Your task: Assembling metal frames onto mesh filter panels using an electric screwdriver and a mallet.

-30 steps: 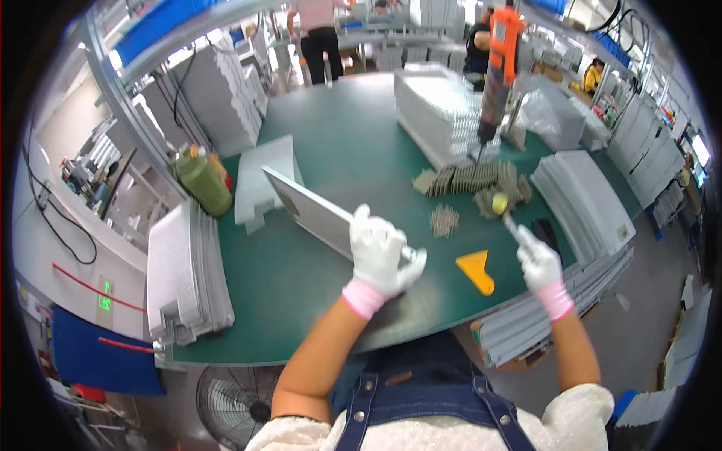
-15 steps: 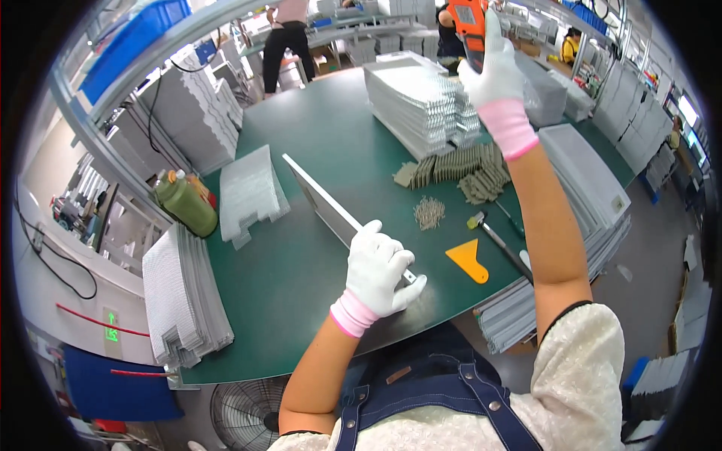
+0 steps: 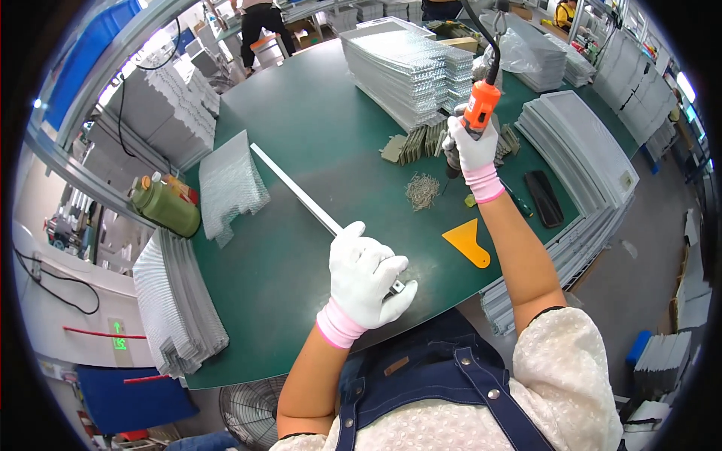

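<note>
My left hand (image 3: 365, 278), in a white glove with a pink cuff, is closed around the near end of a thin white-edged panel (image 3: 293, 188). The panel stands on its edge, slanting away to the far left. In my gloved right hand (image 3: 475, 146) is an orange electric screwdriver (image 3: 480, 109), hung from a black cord, its tip pointing down over the table. Just left of that tip lies a pile of small screws (image 3: 423, 191). Grey-green corner pieces (image 3: 415, 144) sit in rows beyond it. A yellow scraper (image 3: 468, 243) lies between my two arms.
The green table (image 3: 301, 98) carries a tall stack of silvery mesh panels (image 3: 398, 68) at the back. White-framed panels (image 3: 579, 143) are stacked right, beside a black oblong object (image 3: 543, 198). Mesh sheets (image 3: 177, 301) and a green jug (image 3: 165, 207) stand left. A fan (image 3: 252, 413) is below.
My right hand has pulled the orange screwdriver down toward the table from its raised place. The panel in my left hand has turned, so mostly its white edge shows now.
</note>
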Action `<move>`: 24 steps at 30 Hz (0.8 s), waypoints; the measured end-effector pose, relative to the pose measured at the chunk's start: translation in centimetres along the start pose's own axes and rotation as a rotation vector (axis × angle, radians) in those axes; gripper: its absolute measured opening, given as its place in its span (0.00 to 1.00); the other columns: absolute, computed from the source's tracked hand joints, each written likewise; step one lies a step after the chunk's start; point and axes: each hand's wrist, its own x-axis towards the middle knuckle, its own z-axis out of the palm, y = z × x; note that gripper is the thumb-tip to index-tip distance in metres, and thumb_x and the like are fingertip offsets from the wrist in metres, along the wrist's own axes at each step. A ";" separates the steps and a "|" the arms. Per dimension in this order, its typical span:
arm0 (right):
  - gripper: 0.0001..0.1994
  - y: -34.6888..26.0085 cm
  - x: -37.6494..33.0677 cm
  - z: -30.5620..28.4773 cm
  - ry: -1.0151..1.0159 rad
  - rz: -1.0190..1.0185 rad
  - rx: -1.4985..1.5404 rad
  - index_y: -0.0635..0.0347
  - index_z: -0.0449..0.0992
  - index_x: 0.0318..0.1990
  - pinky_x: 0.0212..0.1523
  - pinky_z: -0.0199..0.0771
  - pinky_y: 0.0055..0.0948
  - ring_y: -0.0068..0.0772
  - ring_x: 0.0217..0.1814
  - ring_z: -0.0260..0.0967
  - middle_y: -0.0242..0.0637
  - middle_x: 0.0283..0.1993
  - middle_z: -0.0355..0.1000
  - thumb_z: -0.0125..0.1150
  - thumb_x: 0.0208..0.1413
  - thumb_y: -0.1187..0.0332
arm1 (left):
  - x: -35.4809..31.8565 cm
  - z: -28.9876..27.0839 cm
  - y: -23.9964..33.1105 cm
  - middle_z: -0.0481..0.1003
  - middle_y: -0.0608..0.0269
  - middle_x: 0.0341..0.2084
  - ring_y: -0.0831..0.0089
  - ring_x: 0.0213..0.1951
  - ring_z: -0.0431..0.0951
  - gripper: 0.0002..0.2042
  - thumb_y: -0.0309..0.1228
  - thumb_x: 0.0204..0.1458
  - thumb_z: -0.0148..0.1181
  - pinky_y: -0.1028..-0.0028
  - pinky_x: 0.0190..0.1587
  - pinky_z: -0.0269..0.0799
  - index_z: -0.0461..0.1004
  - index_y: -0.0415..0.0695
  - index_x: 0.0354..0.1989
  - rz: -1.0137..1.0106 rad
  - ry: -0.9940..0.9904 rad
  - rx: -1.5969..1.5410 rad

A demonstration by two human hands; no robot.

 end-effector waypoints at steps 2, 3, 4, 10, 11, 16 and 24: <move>0.11 -0.1 -0.1 0.2 -0.020 0.002 0.005 0.62 0.66 0.39 0.15 0.63 0.17 0.16 0.14 0.63 0.27 0.21 0.65 0.59 0.48 0.78 | 0.2 0.1 -0.1 0.66 0.66 0.21 0.65 0.27 0.69 0.14 0.33 0.28 0.64 0.53 0.51 0.60 0.70 0.47 0.26 0.006 -0.003 -0.012; 0.12 -0.1 -0.1 0.3 -0.039 0.001 0.008 0.62 0.66 0.40 0.15 0.63 0.17 0.16 0.15 0.63 0.27 0.20 0.65 0.59 0.48 0.78 | 0.2 0.1 -0.1 0.66 0.66 0.21 0.65 0.27 0.69 0.14 0.33 0.28 0.64 0.53 0.51 0.60 0.70 0.47 0.26 0.006 -0.003 -0.011; 0.12 0.0 0.0 0.1 -0.043 0.003 0.010 0.62 0.66 0.40 0.15 0.63 0.17 0.16 0.15 0.63 0.27 0.20 0.65 0.59 0.48 0.78 | 0.2 0.1 -0.1 0.65 0.66 0.21 0.65 0.27 0.69 0.14 0.33 0.28 0.64 0.53 0.51 0.60 0.70 0.47 0.26 0.006 -0.001 -0.016; 0.13 -4.2 0.3 0.8 -0.112 -0.045 0.107 0.65 0.66 0.42 0.18 0.66 0.21 0.20 0.16 0.65 0.32 0.22 0.66 0.57 0.48 0.80 | 0.4 -0.2 0.0 0.68 0.66 0.23 0.67 0.30 0.70 0.16 0.33 0.32 0.61 0.54 0.56 0.55 0.70 0.46 0.34 -0.003 -0.039 -0.051; 0.12 -6.0 0.2 1.6 -0.163 -0.060 0.143 0.66 0.66 0.42 0.19 0.67 0.22 0.21 0.17 0.64 0.32 0.22 0.66 0.55 0.49 0.80 | 0.3 -0.4 0.0 0.68 0.64 0.25 0.67 0.31 0.70 0.18 0.34 0.35 0.60 0.55 0.56 0.55 0.70 0.44 0.38 -0.017 -0.054 -0.074; 0.11 -17.1 -1.7 6.8 -0.483 -0.105 0.333 0.64 0.64 0.41 0.21 0.65 0.27 0.25 0.18 0.62 0.34 0.21 0.63 0.51 0.55 0.67 | -1.0 0.7 0.4 0.70 0.55 0.32 0.61 0.36 0.72 0.23 0.28 0.41 0.60 0.61 0.50 0.64 0.63 0.38 0.48 -0.346 0.299 -0.568; 0.18 -21.9 -5.0 9.5 -0.495 -0.269 0.248 0.67 0.65 0.47 0.18 0.68 0.23 0.27 0.21 0.66 0.44 0.31 0.70 0.44 0.58 0.59 | 0.0 -0.9 -0.3 0.74 0.59 0.32 0.68 0.36 0.72 0.08 0.20 0.44 0.57 0.62 0.54 0.62 0.73 0.37 0.35 -0.251 0.210 -0.494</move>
